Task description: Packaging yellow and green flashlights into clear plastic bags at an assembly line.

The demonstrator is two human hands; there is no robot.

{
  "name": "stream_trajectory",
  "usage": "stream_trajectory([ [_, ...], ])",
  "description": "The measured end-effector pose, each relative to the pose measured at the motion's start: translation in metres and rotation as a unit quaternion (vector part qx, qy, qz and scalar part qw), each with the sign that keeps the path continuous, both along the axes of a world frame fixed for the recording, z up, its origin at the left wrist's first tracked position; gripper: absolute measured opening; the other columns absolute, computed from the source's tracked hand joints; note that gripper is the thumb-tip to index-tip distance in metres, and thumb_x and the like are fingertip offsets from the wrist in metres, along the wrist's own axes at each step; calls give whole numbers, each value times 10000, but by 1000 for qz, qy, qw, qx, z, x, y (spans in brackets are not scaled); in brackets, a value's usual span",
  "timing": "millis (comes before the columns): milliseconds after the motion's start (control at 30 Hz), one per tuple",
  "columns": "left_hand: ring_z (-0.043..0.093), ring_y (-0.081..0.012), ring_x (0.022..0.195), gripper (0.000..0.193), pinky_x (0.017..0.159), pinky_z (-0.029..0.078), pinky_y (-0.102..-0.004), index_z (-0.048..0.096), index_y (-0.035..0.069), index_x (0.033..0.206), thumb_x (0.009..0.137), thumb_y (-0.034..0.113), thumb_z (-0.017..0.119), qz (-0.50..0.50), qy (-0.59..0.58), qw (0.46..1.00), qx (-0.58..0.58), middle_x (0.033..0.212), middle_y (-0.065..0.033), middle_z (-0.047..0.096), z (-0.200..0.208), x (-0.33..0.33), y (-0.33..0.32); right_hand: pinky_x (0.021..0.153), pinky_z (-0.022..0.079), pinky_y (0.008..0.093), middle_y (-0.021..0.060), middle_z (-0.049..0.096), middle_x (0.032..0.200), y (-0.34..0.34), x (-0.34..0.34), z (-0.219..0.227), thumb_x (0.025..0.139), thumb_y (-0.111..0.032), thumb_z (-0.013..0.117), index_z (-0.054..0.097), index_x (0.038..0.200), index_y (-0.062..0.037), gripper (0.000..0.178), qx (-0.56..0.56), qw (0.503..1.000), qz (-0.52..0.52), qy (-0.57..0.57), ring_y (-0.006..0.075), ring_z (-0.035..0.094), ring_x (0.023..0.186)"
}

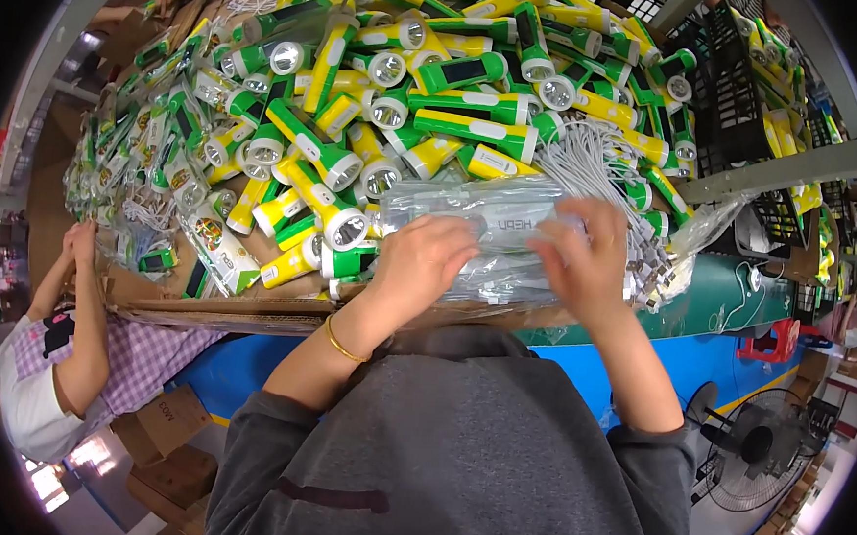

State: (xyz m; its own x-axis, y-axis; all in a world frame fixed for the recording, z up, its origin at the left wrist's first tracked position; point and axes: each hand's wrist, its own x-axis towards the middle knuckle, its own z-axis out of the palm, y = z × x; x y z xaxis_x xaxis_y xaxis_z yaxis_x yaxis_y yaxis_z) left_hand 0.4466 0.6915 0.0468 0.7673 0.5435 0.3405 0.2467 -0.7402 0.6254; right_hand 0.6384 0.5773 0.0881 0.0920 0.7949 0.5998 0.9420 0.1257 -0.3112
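Note:
A stack of clear plastic bags (pixel 511 196) lies at the near edge of the table in front of me. My left hand (pixel 427 258) rests on its left part, fingers curled and pinching the plastic. Over the right end of the stack is my right hand (pixel 588 256), slightly blurred, its thumb and fingers apart. Just beyond it lies a bundle of white charging cables (pixel 597 160), their plugs spilling down beside my right hand. A big heap of green and yellow flashlights (pixel 473 105) covers the table behind the bags.
Bagged flashlights (pixel 176 144) pile up at the left, near another person's clasped hands (pixel 80 241). Black crates (pixel 742 110) stand at the right behind a metal bar (pixel 797 170). A floor fan (pixel 756 444) and a red stool (pixel 769 340) are at the right; cardboard boxes (pixel 175 438) sit lower left.

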Motion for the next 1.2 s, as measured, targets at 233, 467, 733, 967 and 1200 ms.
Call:
stream_trajectory([
  [233, 643, -201, 661, 134, 604, 487, -324, 687, 29, 901, 890, 130, 600, 128, -23, 975, -178, 760, -99, 684, 17, 12, 65, 961, 466, 419, 106, 563, 1261, -28, -29, -35, 726, -124, 733, 622, 1104, -64, 398, -167, 980, 109, 6, 340, 515, 1212],
  [467, 576, -175, 1088, 461, 926, 468, -321, 519, -3, 1247, 794, -79, 563, 31, -374, 828, -416, 1203, -95, 593, 60, 0, 90, 1026, 401, 416, 151, 534, 1315, -16, -12, -6, 807, -261, 732, 602, 1146, -33, 428, -126, 909, 63, 393, 325, 480, 1260],
  [733, 597, -214, 1087, 437, 922, 484, -351, 551, 15, 1221, 800, -80, 617, 11, -322, 718, -618, 1169, -95, 624, 13, -9, 9, 890, 403, 422, 55, 626, 889, 19, -6, 14, 729, -134, 757, 661, 966, -75, 262, -21, 953, 30, 301, 237, 579, 864],
  [967, 658, -249, 901, 121, 757, 527, -326, 687, 32, 870, 763, 59, 737, -45, -81, 996, 10, 996, -136, 681, 74, -32, -41, 880, 403, 427, 19, 617, 963, -24, 5, -12, 638, -88, 659, 679, 961, -127, 326, -141, 980, 95, -104, 217, 564, 886],
  [1200, 648, -285, 940, 207, 799, 527, -353, 700, 31, 973, 773, 82, 716, -89, 23, 992, -86, 1107, -111, 653, 12, -18, -17, 840, 431, 391, 46, 641, 935, -32, 9, 7, 696, -168, 752, 702, 967, -101, 284, -280, 949, 98, 108, 264, 604, 906],
])
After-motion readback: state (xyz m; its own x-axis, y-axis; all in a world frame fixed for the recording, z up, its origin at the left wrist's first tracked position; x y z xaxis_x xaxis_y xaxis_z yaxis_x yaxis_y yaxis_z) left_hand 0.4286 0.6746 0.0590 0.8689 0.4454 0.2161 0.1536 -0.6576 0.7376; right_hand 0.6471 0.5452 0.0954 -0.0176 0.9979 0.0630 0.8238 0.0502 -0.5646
